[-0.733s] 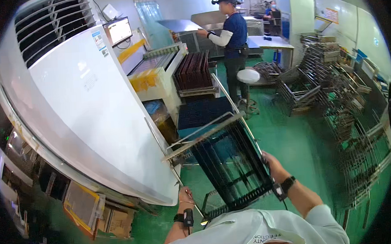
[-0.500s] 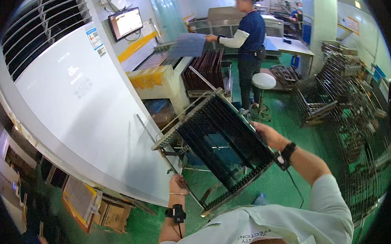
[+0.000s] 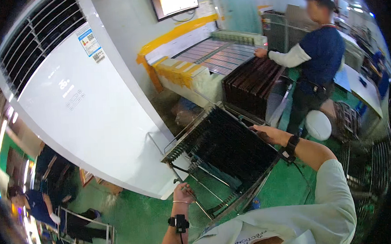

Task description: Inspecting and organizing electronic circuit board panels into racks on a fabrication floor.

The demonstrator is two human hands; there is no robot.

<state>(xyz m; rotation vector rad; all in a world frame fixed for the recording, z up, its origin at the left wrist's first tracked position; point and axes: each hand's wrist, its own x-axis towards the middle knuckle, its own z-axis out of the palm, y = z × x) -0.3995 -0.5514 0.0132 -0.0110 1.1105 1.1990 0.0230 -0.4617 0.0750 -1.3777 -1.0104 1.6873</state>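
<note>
I hold a metal wire rack [image 3: 226, 158] filled with dark slotted panels, tilted above the green floor. My left hand [image 3: 183, 194] grips a thin rod of its frame at the lower left. My right hand [image 3: 270, 135] lies on the rack's upper right edge, fingers curled over it. Both wrists wear black bands. The underside of the rack is hidden.
A tall white cabinet [image 3: 86, 101] with a vent stands close on the left. Ahead, another person [image 3: 314, 60] in a dark top works at a conveyor machine [image 3: 220, 54] beside a stack of dark panels [image 3: 252, 83]. Wire racks [image 3: 361, 157] and a white stool [image 3: 318, 124] are at right.
I have stepped closer to the machine and the other person. The rack has swung leftward and lies flatter in front of me; both hands kept their hold.
</note>
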